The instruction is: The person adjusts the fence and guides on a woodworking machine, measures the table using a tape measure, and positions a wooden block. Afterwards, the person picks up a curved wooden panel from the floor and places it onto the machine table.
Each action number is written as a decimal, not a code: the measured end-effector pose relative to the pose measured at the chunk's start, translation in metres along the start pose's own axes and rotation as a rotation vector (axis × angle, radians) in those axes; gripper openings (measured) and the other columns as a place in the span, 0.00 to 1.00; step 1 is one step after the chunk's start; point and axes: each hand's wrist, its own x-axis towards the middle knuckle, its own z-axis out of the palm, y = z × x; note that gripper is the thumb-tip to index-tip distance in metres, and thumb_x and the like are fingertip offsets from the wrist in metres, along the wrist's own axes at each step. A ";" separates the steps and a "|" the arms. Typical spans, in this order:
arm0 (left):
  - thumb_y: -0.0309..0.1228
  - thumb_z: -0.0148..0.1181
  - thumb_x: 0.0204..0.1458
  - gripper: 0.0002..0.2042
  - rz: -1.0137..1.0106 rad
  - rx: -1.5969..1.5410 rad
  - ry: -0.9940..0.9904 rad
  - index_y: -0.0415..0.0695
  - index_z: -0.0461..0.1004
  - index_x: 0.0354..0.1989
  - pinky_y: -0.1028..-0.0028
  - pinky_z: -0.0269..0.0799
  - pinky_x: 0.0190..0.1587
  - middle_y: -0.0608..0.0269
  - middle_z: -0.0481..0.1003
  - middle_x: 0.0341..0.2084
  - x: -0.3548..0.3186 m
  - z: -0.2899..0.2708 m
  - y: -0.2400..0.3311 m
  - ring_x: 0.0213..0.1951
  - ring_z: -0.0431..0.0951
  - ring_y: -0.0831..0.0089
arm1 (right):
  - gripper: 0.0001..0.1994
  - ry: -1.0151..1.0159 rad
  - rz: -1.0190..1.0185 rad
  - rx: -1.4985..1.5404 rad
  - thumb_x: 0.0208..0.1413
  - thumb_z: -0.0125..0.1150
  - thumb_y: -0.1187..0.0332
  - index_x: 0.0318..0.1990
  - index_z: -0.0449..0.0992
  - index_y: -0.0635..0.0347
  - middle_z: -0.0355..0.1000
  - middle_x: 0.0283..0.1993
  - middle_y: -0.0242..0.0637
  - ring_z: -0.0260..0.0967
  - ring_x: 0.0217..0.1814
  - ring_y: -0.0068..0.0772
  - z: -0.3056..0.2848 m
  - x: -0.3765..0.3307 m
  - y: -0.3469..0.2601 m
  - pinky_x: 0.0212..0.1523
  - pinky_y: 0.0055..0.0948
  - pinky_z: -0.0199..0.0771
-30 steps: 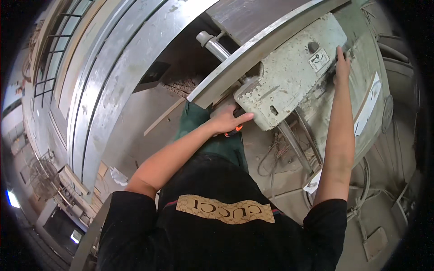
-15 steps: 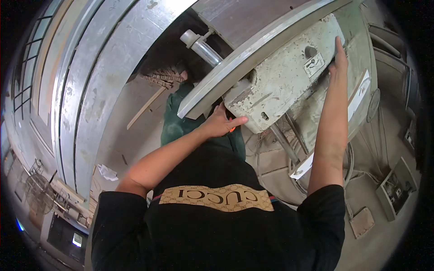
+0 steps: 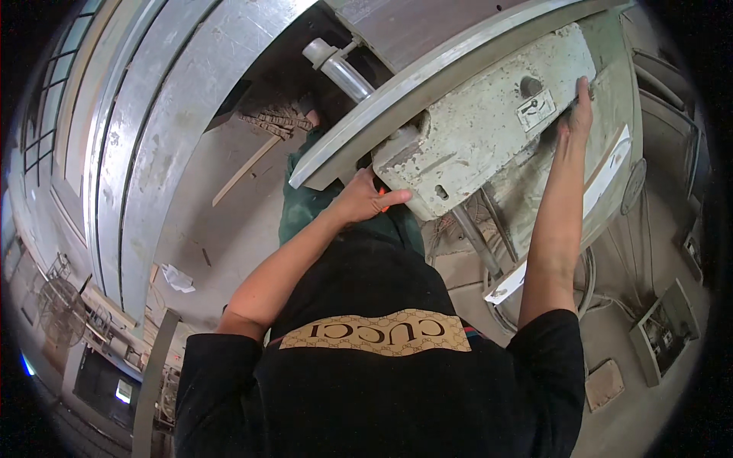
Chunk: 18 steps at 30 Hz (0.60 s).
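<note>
Dusty concrete floor spread below a workshop machine, with corrugated metal sheeting curving along the left side and wood scraps lying near its foot. Compared with a second before, the grey cast housing sat a little higher and more to the right in the view, and both arms had stretched further with it, which suggested the person had leaned in and kept hold rather than let go. The left hand was curled together around a small orange object at the housing's lower left corner, just under the edge of the long metal table; what the orange thing was could not be told. The right hand lay flat with fingers together along the housing's far right edge, pressing on it beside a small plate with a keyhole; nothing was clasped inside it. A shiny steel tube ran out from under the table, close above the left hand, leaving little room there. To the right, a pale strip and cables crowded the space, while the floor at left lay more open.
</note>
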 end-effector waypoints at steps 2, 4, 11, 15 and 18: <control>0.59 0.73 0.44 0.49 0.029 -0.024 0.008 0.35 0.64 0.67 0.64 0.63 0.65 0.46 0.72 0.60 -0.001 0.002 0.001 0.61 0.71 0.59 | 0.26 -0.006 -0.025 0.019 0.64 0.64 0.59 0.62 0.71 0.70 0.74 0.59 0.44 0.74 0.59 0.38 -0.002 -0.002 0.002 0.61 0.36 0.72; 0.61 0.73 0.42 0.51 0.030 0.070 0.084 0.35 0.63 0.68 0.62 0.62 0.67 0.45 0.70 0.62 0.000 0.002 -0.004 0.63 0.69 0.56 | 0.25 -0.023 -0.023 -0.017 0.64 0.63 0.60 0.62 0.71 0.70 0.74 0.59 0.44 0.74 0.58 0.37 -0.005 0.001 0.001 0.61 0.35 0.72; 0.64 0.73 0.41 0.54 -0.061 0.136 0.024 0.35 0.61 0.68 0.61 0.61 0.67 0.43 0.69 0.62 0.000 -0.002 0.006 0.64 0.68 0.52 | 0.25 -0.078 -0.007 0.023 0.65 0.62 0.61 0.62 0.70 0.70 0.73 0.61 0.42 0.72 0.61 0.37 -0.018 0.004 0.003 0.63 0.36 0.69; 0.64 0.72 0.41 0.54 -0.027 0.113 0.036 0.35 0.62 0.68 0.62 0.61 0.67 0.44 0.69 0.62 0.001 -0.004 0.000 0.64 0.68 0.53 | 0.25 -0.094 0.040 -0.008 0.65 0.62 0.62 0.62 0.69 0.70 0.73 0.61 0.41 0.70 0.62 0.37 -0.012 -0.001 0.001 0.64 0.36 0.68; 0.65 0.72 0.40 0.54 -0.075 0.085 -0.015 0.36 0.61 0.68 0.62 0.60 0.68 0.44 0.68 0.63 0.002 -0.006 -0.003 0.65 0.67 0.52 | 0.24 -0.105 0.047 0.022 0.65 0.62 0.64 0.63 0.69 0.69 0.73 0.61 0.41 0.70 0.62 0.37 -0.021 0.000 0.002 0.65 0.37 0.67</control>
